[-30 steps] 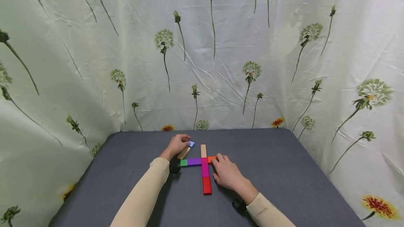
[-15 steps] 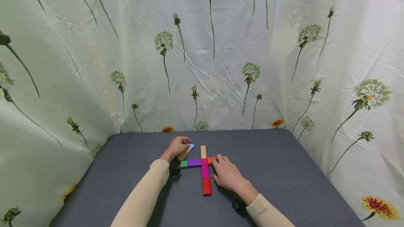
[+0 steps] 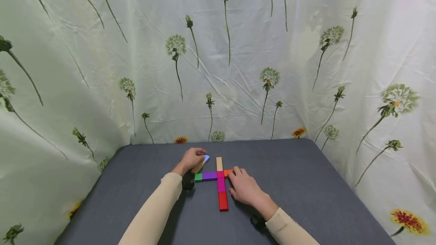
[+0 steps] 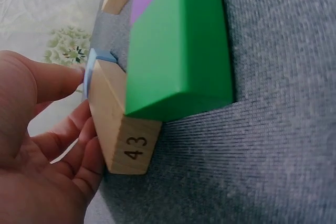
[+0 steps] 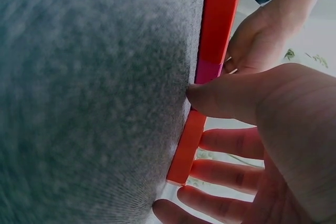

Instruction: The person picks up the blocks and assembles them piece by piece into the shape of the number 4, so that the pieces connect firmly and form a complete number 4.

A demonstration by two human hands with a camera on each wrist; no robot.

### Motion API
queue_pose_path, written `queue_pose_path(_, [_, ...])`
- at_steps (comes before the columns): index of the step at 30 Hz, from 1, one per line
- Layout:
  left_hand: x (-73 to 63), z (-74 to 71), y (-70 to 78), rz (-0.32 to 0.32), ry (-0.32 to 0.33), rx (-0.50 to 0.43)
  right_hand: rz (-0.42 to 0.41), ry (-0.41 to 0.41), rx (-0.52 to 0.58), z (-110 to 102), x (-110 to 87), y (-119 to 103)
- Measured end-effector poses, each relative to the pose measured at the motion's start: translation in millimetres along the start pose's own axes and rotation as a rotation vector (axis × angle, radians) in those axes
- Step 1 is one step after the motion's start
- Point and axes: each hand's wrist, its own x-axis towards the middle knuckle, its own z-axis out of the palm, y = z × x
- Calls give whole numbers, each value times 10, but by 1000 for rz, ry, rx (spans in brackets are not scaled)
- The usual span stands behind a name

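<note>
My left hand (image 3: 191, 158) is at the far end of a slanted wooden block (image 4: 113, 114) marked 43, its thumb and fingers holding a small blue block (image 3: 206, 158) there. Its lower fingers lie along the wooden block's side in the left wrist view. My right hand (image 3: 246, 187) rests its fairly straight fingers on the orange block (image 5: 187, 148), thumb beside the magenta block (image 3: 221, 183). These blocks belong to a flat cross, with a red block (image 3: 223, 201) nearest me, a purple block (image 3: 209, 176) and a green block (image 3: 198, 177) on the left, and a plain wooden block (image 3: 219, 163) at the far end.
A grey cloth-covered table (image 3: 289, 177) lies under the blocks. Behind and at both sides hangs a pale curtain (image 3: 238, 97) printed with dandelions. Each wrist wears a black device (image 3: 188, 181), and the left one sits close beside the green block.
My left thumb and fingers have shifted slightly on the blue block, and less of it shows now. The right hand and the cross stay in place.
</note>
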Motion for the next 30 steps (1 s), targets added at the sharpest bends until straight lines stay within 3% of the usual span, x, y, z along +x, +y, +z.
queue_pose_path(12, [-162, -104, 127, 17, -27, 20, -9, -29, -12, -34, -12, 22])
queue_pose_path(16, [-263, -166, 156, 36, 4, 45, -10, -39, -9, -30, -3, 2])
queue_pose_path(23, [-479, -288, 197, 58, 116, 29, -15, -43, -16, -21, 12, -27])
queue_pose_path(30, [-814, -378, 329, 127, 159, 39, -13, -34, -45, -4, -19, -24])
